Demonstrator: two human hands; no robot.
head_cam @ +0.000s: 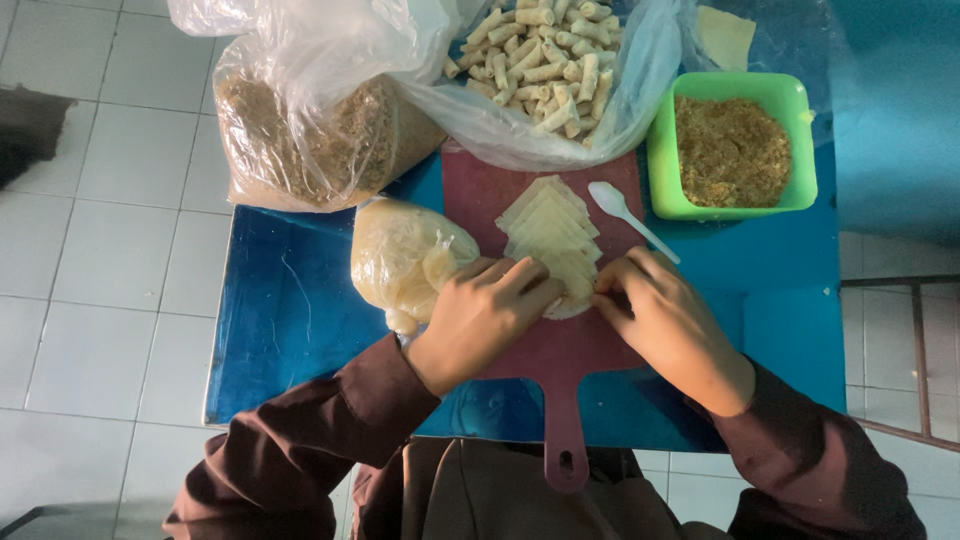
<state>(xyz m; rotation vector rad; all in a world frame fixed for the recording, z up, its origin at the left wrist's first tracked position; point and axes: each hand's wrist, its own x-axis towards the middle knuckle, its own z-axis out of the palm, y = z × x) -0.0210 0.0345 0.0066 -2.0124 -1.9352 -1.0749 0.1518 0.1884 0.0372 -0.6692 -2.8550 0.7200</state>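
A pale pastry wrapper [572, 290] lies at the near end of a fanned row of wrappers [548, 222] on a dark red cutting board [560, 370], both hands pressed onto it. The left hand [485, 315] has its fingers curled down over the wrapper's left edge; the right hand [665, 325] pinches the right edge between thumb and bent fingertips. Whether filling sits under the fingers cannot be told.

A white plastic spoon [625, 215] rests on the board's right side, bowl up. Just left of the left hand, a clear bag [405, 255] holds more pale wrappers. Beyond the spoon, a green square tub [800, 120] is filled with brown crumbly filling. At the board's far edge, an open plastic bag [640, 90] holds a heap of small finished rolls [540, 55]; to its left, another bag [300, 140] contains more brown crumb. All sit on a blue table [290, 310] above a white tiled floor [100, 200].
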